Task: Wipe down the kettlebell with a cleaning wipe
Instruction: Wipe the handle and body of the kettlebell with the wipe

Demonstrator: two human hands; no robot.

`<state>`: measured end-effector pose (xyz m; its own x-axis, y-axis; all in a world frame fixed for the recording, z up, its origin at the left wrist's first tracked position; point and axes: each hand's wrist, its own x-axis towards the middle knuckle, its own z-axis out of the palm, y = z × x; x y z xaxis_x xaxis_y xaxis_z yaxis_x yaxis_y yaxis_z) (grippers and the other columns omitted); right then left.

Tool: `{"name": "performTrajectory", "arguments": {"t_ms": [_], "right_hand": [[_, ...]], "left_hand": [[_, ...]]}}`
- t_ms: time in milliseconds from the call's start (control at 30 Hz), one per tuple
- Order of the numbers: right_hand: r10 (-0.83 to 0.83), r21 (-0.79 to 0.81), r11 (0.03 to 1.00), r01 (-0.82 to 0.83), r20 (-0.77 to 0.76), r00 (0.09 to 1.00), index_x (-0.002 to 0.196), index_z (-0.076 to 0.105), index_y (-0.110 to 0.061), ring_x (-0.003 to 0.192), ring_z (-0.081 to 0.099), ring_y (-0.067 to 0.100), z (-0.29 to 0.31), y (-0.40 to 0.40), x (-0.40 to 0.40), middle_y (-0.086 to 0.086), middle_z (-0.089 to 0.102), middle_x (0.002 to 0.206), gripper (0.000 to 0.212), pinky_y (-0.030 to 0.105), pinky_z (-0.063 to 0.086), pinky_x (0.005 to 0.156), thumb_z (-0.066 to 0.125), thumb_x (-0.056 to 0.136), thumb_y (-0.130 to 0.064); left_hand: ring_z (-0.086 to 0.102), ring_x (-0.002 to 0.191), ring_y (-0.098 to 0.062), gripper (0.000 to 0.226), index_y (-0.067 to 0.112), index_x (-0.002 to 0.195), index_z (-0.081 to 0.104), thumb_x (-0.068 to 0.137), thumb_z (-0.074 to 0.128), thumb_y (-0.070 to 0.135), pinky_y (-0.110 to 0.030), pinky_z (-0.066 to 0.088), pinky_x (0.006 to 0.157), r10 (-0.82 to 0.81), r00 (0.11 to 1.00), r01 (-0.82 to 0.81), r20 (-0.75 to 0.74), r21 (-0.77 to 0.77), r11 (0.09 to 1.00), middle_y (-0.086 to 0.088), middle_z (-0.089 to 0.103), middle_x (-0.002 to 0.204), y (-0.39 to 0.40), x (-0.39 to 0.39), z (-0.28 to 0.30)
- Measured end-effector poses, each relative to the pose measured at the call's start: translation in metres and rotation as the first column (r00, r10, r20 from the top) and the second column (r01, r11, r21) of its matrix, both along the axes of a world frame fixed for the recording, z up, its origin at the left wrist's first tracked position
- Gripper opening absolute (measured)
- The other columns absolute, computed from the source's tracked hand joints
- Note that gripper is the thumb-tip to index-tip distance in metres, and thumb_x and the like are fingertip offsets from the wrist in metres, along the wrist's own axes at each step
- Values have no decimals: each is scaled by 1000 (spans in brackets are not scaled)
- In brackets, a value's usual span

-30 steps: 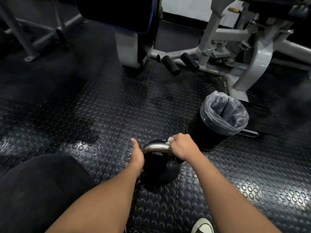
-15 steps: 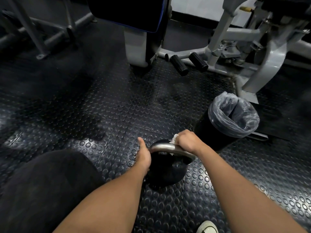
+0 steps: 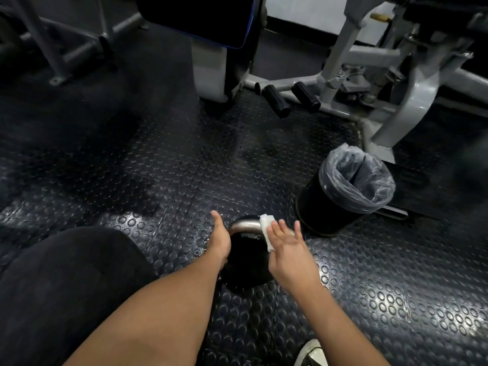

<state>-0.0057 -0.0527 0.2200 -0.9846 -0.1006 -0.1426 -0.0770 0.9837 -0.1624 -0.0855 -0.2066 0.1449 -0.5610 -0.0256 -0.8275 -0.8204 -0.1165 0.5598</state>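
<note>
Black round kettlebell (image 3: 247, 262) with steel handle (image 3: 244, 225) — standing on the studded rubber floor (image 3: 158, 180), beside the lined black bin (image 3: 343, 196). Our left hand (image 3: 220, 240) steadies its side, fingers hidden. Our right hand (image 3: 286, 248), fingers straight, presses the folded white wipe (image 3: 266, 231) onto the handle — best wrapped fully around, we judge.

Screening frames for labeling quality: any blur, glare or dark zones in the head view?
Head view: the right hand is motion-blurred over the white folded wipe; glare spots shine on the black studded rubber floor at lower right; the black round kettlebell body is lost in shadow, only its steel handle catches light; top-left corner is underexposed; wide-angle bending shows on the grey machine frame.
</note>
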Motion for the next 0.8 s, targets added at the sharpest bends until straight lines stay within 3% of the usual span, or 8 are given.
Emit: {"name": "performTrajectory", "arguments": {"t_ms": [100, 233, 333, 400, 467, 567, 633, 800], "right_hand": [[-135, 7, 991, 136, -98, 986, 144, 48, 4, 145, 40, 32, -9, -1, -3, 17, 52, 148, 60, 48, 8, 123, 38, 87, -13], [-57, 77, 995, 70, -150, 987, 134, 59, 2, 135, 53, 31, -13, -16, 6, 15, 61, 138, 58, 53, 25, 121, 36, 85, -18], [-76, 132, 986, 97, -161, 984, 130, 63, 2, 133, 55, 34, -16, -4, 15, 15, 64, 135, 57, 51, 16, 121, 37, 85, -20], [-183, 105, 973, 205, -184, 966, 134, 60, 3, 137, 50, 34, -17, 2, 4, 15, 63, 137, 53, 50, 9, 125, 44, 87, -16], [-197, 88, 972, 216, -188, 962, 135, 59, 2, 138, 50, 34, -15, -8, -7, 14, 63, 136, 53, 52, 15, 123, 43, 88, -17], [-72, 116, 989, 96, -194, 978, 130, 64, 1, 132, 56, 32, -14, -18, 1, 13, 66, 133, 58, 56, 30, 118, 35, 84, -21], [-25, 148, 987, 54, -193, 981, 130, 64, 0, 134, 54, 33, -16, -11, 11, 13, 64, 135, 59, 56, 25, 120, 34, 84, -21], [-145, 104, 980, 169, -213, 966, 134, 60, 2, 137, 50, 35, -20, -2, -8, 14, 65, 134, 56, 55, 19, 120, 36, 87, -18]], "left_hand": [[34, 149, -40, 134, 19, 158, 34, 60, 1, 104, -63, 22, 122, -17, 1000, 17, -5, -8, 1000, -16, 40, 161, 0, 0, 0], [35, 149, -39, 135, 20, 159, 33, 59, -1, 104, -62, 23, 122, -9, 1000, 9, 11, -20, 1000, -15, 38, 162, 1, 1, 2], [33, 149, -41, 129, 22, 160, 31, 64, 0, 102, -63, 20, 122, 2, 1000, -2, -9, -2, 1000, -15, 38, 162, 2, 0, 4], [31, 150, -41, 143, 23, 160, 30, 50, 1, 109, -64, 18, 123, -21, 1000, 21, -2, -6, 1000, -15, 37, 163, 1, 1, 5], [33, 149, -41, 140, 21, 159, 33, 54, 0, 107, -64, 20, 123, -18, 1000, 18, 2, -6, 1000, -17, 38, 161, 0, 1, 4], [36, 148, -41, 123, 20, 159, 33, 71, -1, 99, -61, 24, 122, -17, 1000, 16, -11, -32, 999, -17, 40, 161, 2, 1, 3], [35, 148, -41, 118, 20, 160, 31, 75, 0, 96, -62, 22, 122, -12, 1000, 11, -18, -20, 1000, -18, 39, 161, 2, 1, 4], [37, 147, -41, 122, 18, 158, 35, 72, 0, 98, -61, 23, 123, -26, 1000, 25, -8, -19, 999, -19, 43, 158, 2, 1, 3]]}}
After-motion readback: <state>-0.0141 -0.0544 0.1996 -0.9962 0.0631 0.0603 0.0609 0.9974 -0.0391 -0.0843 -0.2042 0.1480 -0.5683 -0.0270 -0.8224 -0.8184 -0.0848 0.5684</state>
